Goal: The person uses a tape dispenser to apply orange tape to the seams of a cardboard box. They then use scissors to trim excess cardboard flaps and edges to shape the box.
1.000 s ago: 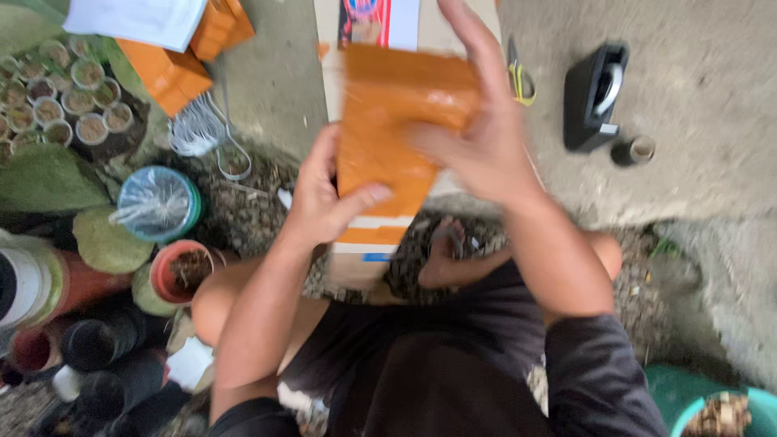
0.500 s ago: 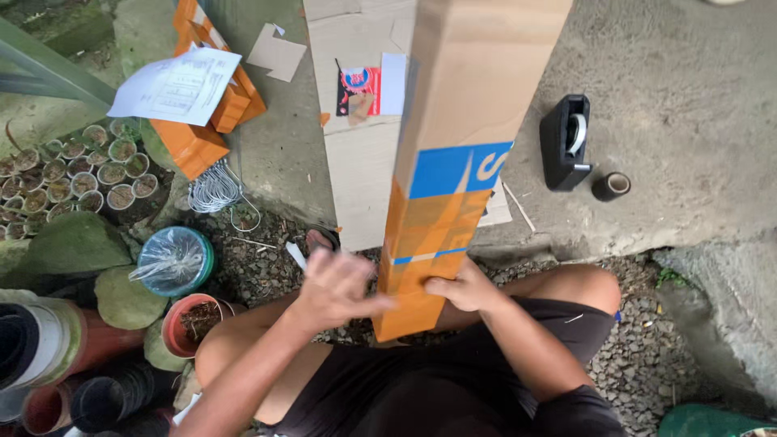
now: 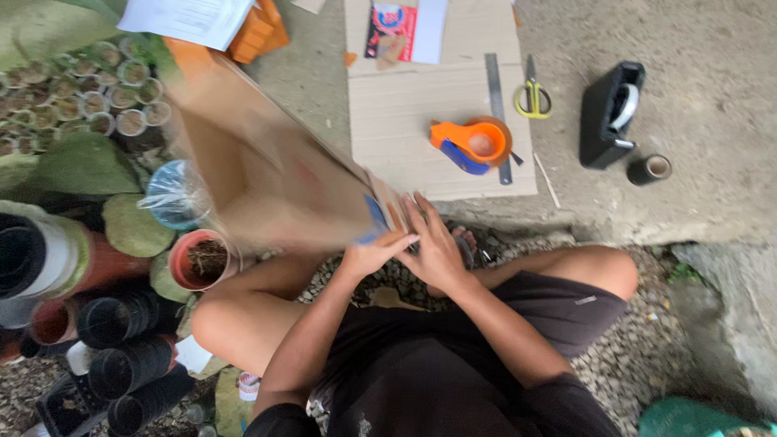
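A long brown cardboard box (image 3: 267,174) with orange and blue markings leans to the left, blurred by motion. Its near end sits between my knees. My left hand (image 3: 374,252) grips that near end from below. My right hand (image 3: 433,243) presses on the same end from the right, fingers spread over the corner. I am sitting on gravel in dark shorts.
A flat cardboard sheet (image 3: 405,121) lies ahead with an orange tape dispenser (image 3: 473,144), a metal ruler (image 3: 497,113) and yellow scissors (image 3: 532,95). A black tape holder (image 3: 611,113) and small roll (image 3: 650,168) sit right. Pots (image 3: 202,259) and seedling cups (image 3: 73,97) crowd the left.
The box stood upright in front of me and has swung down to the left. Both hands stayed at its near end. The tape dispenser and ruler are uncovered now.
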